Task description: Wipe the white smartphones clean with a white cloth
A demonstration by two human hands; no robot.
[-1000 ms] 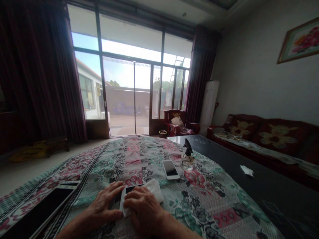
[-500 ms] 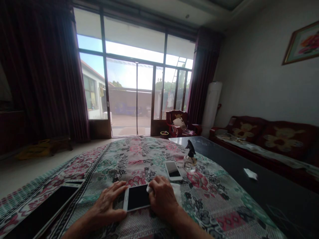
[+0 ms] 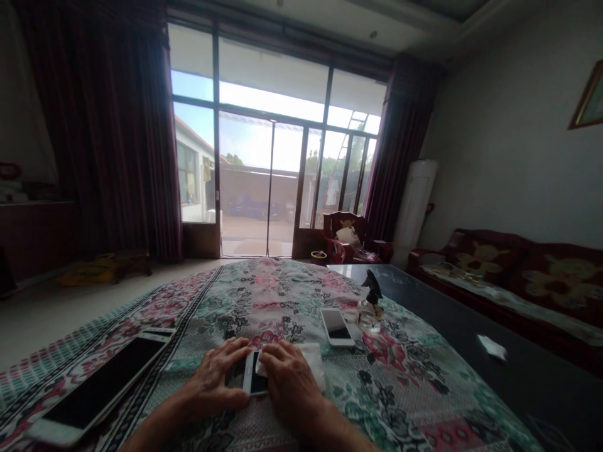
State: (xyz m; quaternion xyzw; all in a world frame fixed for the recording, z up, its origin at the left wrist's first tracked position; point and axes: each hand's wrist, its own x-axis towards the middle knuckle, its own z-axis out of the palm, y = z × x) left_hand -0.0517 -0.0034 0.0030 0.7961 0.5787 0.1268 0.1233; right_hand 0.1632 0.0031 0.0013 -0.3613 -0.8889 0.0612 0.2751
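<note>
A white-framed smartphone (image 3: 255, 382) with a dark screen lies flat on the flowered cloth in front of me. My left hand (image 3: 214, 378) grips its left end, with the thumb at the near corner and the fingers at the far one. Across the screen, my right hand (image 3: 288, 380) presses a white tissue (image 3: 313, 363) down with its fingers together. The tissue spreads out to the right from under that hand, which hides the phone's right part. Just beyond lies a second white phone (image 3: 337, 328), beside a clear spray bottle (image 3: 370, 314) with a black trigger top.
At the left lies a large tablet-like device (image 3: 106, 380), with another white-edged device (image 3: 157, 333) partly showing at its far end. A dark table surface (image 3: 452, 333) runs along the right, bearing a crumpled white paper (image 3: 492, 347). A sofa (image 3: 518, 257) and an armchair (image 3: 346, 235) stand farther back.
My right hand has slid the tissue leftward over the phone's screen, covering more of it. My left hand still holds the left end. The camera view has turned slightly left.
</note>
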